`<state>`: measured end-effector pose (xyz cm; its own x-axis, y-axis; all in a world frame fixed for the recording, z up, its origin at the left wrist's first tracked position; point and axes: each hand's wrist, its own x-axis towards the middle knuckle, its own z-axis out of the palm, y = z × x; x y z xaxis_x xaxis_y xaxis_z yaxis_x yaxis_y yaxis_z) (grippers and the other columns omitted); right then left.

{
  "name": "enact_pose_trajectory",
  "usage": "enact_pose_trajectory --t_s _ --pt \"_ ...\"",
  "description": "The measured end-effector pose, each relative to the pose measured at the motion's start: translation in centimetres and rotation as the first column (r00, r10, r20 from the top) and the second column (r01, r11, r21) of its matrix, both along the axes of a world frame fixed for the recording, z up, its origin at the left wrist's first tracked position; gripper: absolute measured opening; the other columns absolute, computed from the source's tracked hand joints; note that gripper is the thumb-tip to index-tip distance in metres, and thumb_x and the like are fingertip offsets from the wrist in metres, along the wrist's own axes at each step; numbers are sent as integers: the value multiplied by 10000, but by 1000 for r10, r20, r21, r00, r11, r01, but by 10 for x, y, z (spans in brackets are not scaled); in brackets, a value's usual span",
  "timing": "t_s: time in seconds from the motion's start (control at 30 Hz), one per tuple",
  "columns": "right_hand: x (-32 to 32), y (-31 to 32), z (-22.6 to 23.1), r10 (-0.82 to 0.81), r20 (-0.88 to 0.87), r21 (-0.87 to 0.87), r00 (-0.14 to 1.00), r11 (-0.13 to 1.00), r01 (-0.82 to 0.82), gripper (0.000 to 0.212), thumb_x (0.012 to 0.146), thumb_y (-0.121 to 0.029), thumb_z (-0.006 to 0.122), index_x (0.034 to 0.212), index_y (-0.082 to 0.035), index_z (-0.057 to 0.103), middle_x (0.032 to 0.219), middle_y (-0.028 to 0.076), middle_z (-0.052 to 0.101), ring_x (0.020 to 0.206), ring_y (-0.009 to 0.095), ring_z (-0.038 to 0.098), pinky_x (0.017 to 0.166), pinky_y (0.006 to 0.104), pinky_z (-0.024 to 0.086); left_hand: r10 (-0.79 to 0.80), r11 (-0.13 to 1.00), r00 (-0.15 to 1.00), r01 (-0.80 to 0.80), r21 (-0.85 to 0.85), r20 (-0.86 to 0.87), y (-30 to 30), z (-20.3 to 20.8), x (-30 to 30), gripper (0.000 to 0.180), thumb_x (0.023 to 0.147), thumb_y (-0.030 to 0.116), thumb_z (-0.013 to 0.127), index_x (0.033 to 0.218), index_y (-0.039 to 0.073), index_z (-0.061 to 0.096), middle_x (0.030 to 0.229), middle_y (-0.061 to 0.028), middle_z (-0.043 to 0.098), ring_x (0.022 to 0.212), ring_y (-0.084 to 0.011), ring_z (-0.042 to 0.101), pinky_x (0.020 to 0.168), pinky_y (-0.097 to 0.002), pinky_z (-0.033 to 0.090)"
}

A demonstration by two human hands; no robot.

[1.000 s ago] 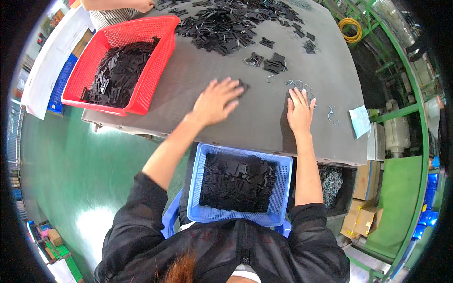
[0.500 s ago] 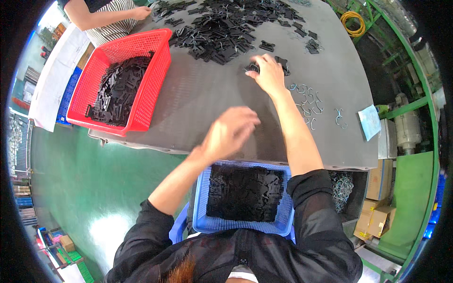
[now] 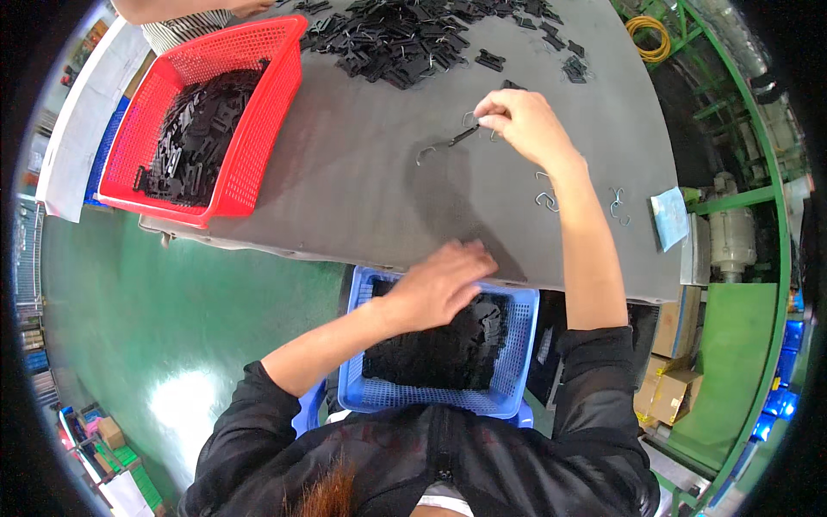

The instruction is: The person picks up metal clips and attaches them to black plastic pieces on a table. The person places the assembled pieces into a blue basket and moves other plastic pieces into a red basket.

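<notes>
My right hand point(image 3: 530, 125) is raised over the grey table, its thumb and fingers pinched on a flat black plastic piece point(image 3: 465, 135). A wire hook point(image 3: 425, 155) dangles at that piece's lower end, and more wire shows by my fingertips. Over the far rim of the blue basket point(image 3: 351, 345) is my left hand point(image 3: 439, 286), slightly blurred, fingers spread and nothing seen in them. Black pieces point(image 3: 431, 353) fill much of that basket, partly hidden by this hand. Another black piece point(image 3: 512, 85) peeks out behind my right hand.
A red basket point(image 3: 274, 121) of black pieces stands at the table's left. Hooked black pieces form a pile point(image 3: 401, 39) at the far side. Loose wire hooks point(image 3: 547, 201) and a light-blue packet point(image 3: 669, 219) lie to the right. Another person's arm point(image 3: 168, 9) shows far left.
My right hand has lifted a black piece off the table and shifted right. My left hand has moved back toward me, over the blue basket. The view has shifted slightly.
</notes>
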<state>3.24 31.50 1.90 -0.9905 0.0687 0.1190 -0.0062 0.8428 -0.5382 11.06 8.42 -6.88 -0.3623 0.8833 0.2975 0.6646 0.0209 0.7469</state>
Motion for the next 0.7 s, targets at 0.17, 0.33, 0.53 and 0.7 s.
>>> enact_pose_trajectory --t_s 0.17,0.33,0.53,0.7 --pt "-2 7 10 11 211 -257 977 965 44 139 824 -116 638 925 -23 619 712 -6 573 568 67 483 522 228 399 180 966 975 -201 165 132 11 12 -17 247 813 19 596 1059 22 620 1075 -157 626 1020 -322 588 876 -392 478" --pt "13 39 -1 2 491 -521 871 802 292 128 814 -126 653 897 -82 566 691 -46 527 527 33 438 453 197 334 445 882 887 -411 230 -119 37 17 -64 394 759 38 657 1143 48 567 1156 -139 561 1082 -330 515 927 -413 430" --pt "35 43 -16 251 686 -563 682 778 280 175 798 -135 658 936 -61 579 712 12 584 493 41 454 413 195 339 361 933 880 -338 127 -308 77 -10 -76 394 731 145 700 1106 76 600 1206 -65 540 1168 -270 452 928 -398 392" --pt "20 94 -30 -245 440 39 864 966 254 245 789 -262 685 938 -69 657 817 87 671 687 194 633 593 321 496 297 946 896 -228 232 -329 89 -8 -77 177 749 139 682 912 72 662 991 -44 615 999 -231 545 822 -367 417"
